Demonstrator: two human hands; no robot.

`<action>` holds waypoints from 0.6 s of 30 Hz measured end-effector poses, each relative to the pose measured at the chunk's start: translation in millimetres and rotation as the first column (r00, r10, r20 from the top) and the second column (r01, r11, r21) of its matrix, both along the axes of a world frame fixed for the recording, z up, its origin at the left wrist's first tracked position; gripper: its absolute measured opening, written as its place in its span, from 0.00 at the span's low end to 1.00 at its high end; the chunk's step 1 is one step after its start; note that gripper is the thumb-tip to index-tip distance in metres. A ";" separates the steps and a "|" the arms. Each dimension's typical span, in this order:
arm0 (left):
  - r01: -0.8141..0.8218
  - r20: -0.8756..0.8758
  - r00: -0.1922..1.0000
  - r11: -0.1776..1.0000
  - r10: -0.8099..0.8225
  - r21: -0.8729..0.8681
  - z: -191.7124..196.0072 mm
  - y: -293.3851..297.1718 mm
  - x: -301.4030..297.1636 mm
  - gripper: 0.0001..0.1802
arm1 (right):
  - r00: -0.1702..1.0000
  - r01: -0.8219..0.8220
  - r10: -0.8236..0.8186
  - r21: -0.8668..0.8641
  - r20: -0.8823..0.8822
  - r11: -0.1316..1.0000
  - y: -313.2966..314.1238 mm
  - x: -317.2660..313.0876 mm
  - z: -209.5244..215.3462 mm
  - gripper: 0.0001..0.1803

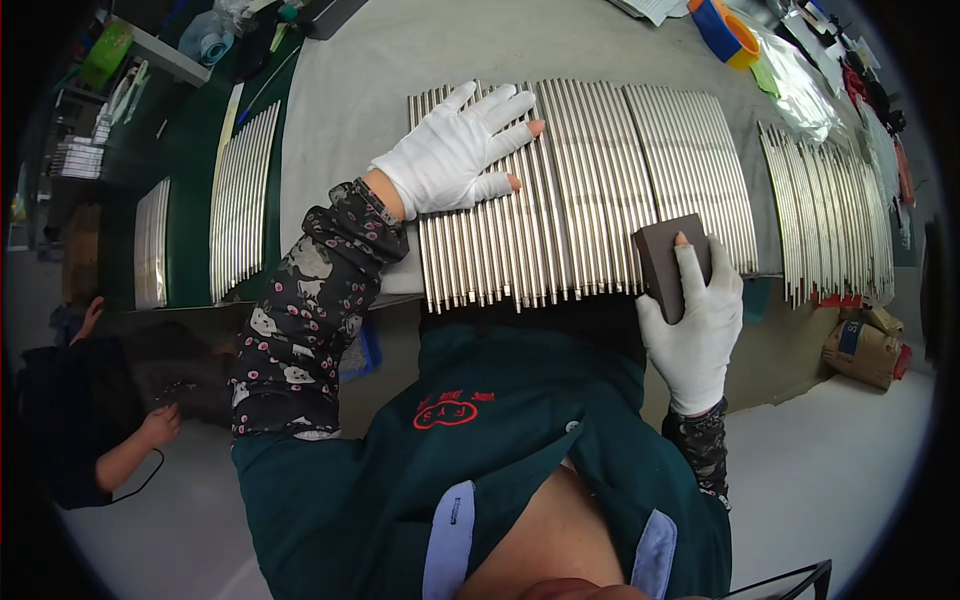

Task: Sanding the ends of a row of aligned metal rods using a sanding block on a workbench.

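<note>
Slim shiny metal rods (598, 180) lie side by side in a wide row in front of me, their near ends reaching the table's front edge. My left hand (460, 150), in a white glove with bare fingertips showing, rests spread and flat on the rods at the left of the row. A dark grey-brown rectangular block (660, 262) is gripped in my right hand (698, 315), also white-gloved, with one bare fingertip on its top. The block is at the near ends of the rods on the right; whether it touches them I cannot tell.
More rods (828, 215) lie at the right, their ends uneven. Another set of rods (243, 200) and a narrower bundle (152, 243) are at the left. A blue and orange tape dispenser (722, 35) stands at the back right. Another person's hand (160, 425) shows at the lower left.
</note>
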State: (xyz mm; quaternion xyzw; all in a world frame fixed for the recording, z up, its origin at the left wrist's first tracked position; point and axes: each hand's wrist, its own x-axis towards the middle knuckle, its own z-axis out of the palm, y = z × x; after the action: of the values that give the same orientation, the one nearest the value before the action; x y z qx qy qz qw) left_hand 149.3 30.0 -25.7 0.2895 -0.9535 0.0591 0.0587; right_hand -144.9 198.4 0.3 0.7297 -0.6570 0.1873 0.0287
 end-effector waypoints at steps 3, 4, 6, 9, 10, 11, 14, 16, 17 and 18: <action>0.002 0.007 1.000 1.000 -0.002 0.000 -1.4 -0.6 -2.8 0.40 | 0.998 -0.046 0.050 0.147 -0.024 0.988 4.9 -3.4 12.6 0.43; -0.005 0.020 1.000 1.000 0.005 0.007 -0.6 -0.9 -3.5 0.40 | 0.999 -0.037 0.042 0.144 -0.029 0.989 5.5 -4.3 13.6 0.43; 0.016 0.005 1.000 1.000 -0.016 0.001 -0.4 -2.9 -2.1 0.40 | 0.993 -0.093 0.100 0.106 -0.059 0.990 6.0 -3.5 13.2 0.43; -0.006 0.035 0.999 1.000 0.005 0.025 0.8 -3.5 -2.1 0.39 | 0.995 -0.088 0.092 0.098 -0.036 0.991 8.4 -2.9 8.3 0.45; -0.001 0.031 1.000 1.000 0.000 0.023 1.2 -3.6 -2.9 0.39 | 0.996 -0.083 0.084 0.101 -0.005 0.991 8.9 -2.9 7.7 0.46; -0.012 0.060 0.998 1.000 0.011 0.022 2.3 -3.8 -3.7 0.39 | 0.997 -0.078 0.079 0.099 -0.008 0.992 9.3 -2.4 8.3 0.46; -0.002 0.034 0.999 1.000 0.001 0.014 -2.8 -6.1 -3.6 0.39 | 1.000 -0.008 0.007 0.128 0.007 0.992 11.4 0.7 11.0 0.47; 0.030 -0.058 0.998 0.999 -0.028 0.026 -2.5 -6.5 -4.9 0.39 | 0.999 0.017 -0.021 0.113 0.029 0.993 11.7 1.6 12.6 0.47; 0.029 -0.057 0.998 0.999 -0.028 0.025 -0.9 -6.7 -5.0 0.39 | 0.999 0.017 -0.020 0.112 0.029 0.994 11.3 2.8 14.1 0.47; 0.045 0.003 0.999 0.999 -0.045 0.017 0.8 -6.8 -6.1 0.39 | 0.995 0.015 -0.025 0.108 0.096 0.994 11.5 4.2 15.9 0.47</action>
State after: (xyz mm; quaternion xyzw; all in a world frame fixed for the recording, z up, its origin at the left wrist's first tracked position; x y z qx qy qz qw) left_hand 143.2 23.2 -24.9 0.2684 -0.9604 0.0504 0.0559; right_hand -140.7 209.9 16.2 0.7137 -0.6739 0.1867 -0.0405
